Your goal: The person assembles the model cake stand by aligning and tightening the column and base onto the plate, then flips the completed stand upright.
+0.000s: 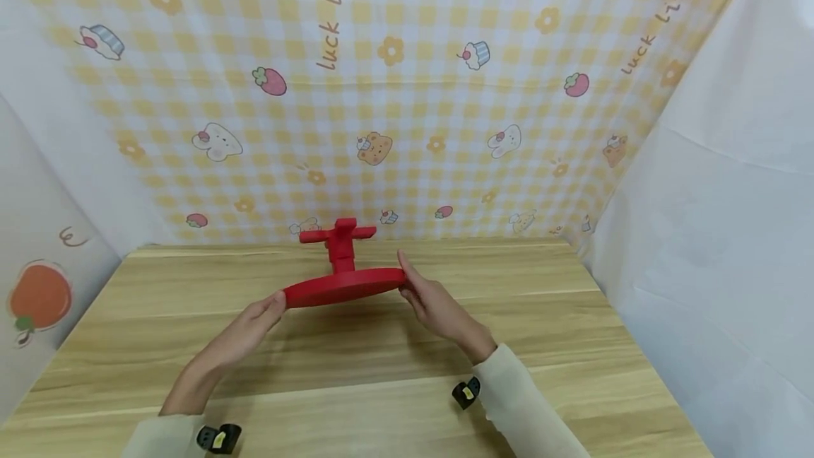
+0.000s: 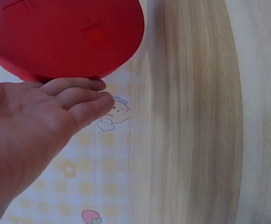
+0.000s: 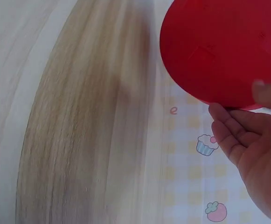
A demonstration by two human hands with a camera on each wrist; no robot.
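A red stand has a round disc base [image 1: 346, 288], with a short post [image 1: 341, 249] and crosswise arms behind it. Both hands hold it up over the table, tilted so that its flat underside faces me. My left hand [image 1: 248, 331] grips the disc's left edge, thumb in front and fingers behind. At the right edge, my right hand [image 1: 441, 313] pinches the rim the same way. The left wrist view shows square recesses with small marks on the underside [image 2: 65, 51]. In the right wrist view, the fingers [image 3: 233, 135] pass behind the red disc [image 3: 214, 60].
Beneath lies a wood-grain table [image 1: 356, 408]. A yellow checked cloth [image 1: 407, 112] with printed cakes, bears and strawberries hangs along its back edge. White cloth [image 1: 718, 182] hangs at the right, and another sheet [image 1: 38, 182] at the left.
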